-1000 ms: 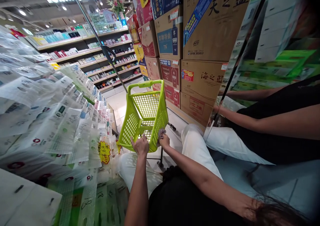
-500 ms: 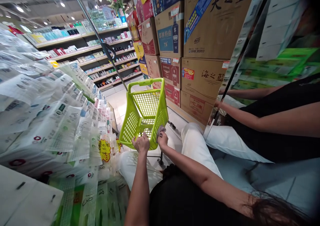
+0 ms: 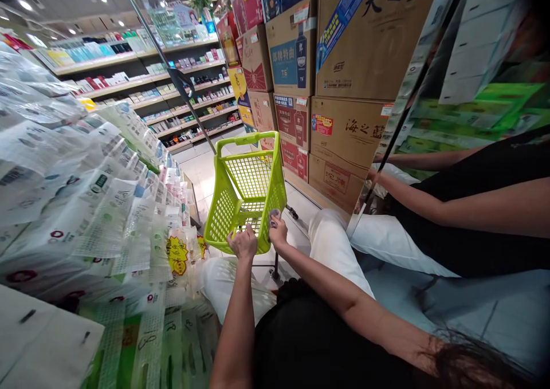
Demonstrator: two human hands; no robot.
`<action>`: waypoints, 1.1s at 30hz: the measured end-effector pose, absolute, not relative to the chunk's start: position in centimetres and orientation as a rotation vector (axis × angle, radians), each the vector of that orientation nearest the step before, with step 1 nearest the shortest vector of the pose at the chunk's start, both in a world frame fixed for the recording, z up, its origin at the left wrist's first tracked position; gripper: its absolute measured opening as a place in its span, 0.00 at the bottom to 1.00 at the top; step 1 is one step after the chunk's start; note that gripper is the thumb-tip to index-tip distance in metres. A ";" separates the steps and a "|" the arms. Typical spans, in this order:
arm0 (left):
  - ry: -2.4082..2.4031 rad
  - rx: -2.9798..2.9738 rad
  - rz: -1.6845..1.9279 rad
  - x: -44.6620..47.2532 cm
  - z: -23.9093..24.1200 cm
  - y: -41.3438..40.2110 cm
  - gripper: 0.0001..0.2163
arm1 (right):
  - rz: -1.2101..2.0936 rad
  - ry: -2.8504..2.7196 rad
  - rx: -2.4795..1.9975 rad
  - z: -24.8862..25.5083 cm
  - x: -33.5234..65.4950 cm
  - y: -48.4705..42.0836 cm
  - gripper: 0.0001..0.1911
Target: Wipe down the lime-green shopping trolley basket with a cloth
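Observation:
A lime-green plastic shopping basket (image 3: pixel 279 191) with grid walls sits on a wheeled frame in front of my knees. My left hand (image 3: pixel 243 243) is wrapped over the near rim of the basket, fingers closed. At its right wall, my right hand (image 3: pixel 278 229) is closed on a crumpled greyish cloth (image 3: pixel 274 216), held against the outer side near the corner. Parts of the cloth are hidden by my fingers. Nothing shows inside the basket apart from its own floor and walls.
Plastic-wrapped packs (image 3: pixel 98 200) are piled close on the left. Stacked cardboard cartons (image 3: pixel 344 125) line the right, beside a mirror (image 3: pixel 464 205) reflecting my arm and leg. A slanted metal pole (image 3: pixel 150 34) rises behind the basket. Stocked shelves (image 3: pixel 141 102) stand at the back.
My right hand with the cloth has shifted slightly upward along the basket's right wall. My left hand keeps its hold on the rim. The view has shifted a little.

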State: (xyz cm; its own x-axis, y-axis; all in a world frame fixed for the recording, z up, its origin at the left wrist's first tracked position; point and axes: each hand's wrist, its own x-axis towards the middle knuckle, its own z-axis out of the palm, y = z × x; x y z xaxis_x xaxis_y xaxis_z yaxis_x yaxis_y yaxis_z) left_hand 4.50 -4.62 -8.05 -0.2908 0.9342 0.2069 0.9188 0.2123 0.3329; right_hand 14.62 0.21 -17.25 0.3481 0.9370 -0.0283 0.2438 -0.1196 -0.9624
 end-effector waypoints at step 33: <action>2.339 2.036 0.851 5.8 -9.9 -5.5 0.32 | 0.065 -2.245 -1.110 -9.4 21.3 2.5 0.32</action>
State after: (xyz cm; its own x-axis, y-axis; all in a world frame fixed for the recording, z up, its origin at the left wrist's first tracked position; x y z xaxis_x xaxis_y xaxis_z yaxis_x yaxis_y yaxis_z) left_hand 5.82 -5.46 -9.87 -0.1969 0.9002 0.3885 0.9393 0.0597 0.3378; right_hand 21.26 2.53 -9.41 -0.4504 0.7317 0.5116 0.7009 0.6447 -0.3050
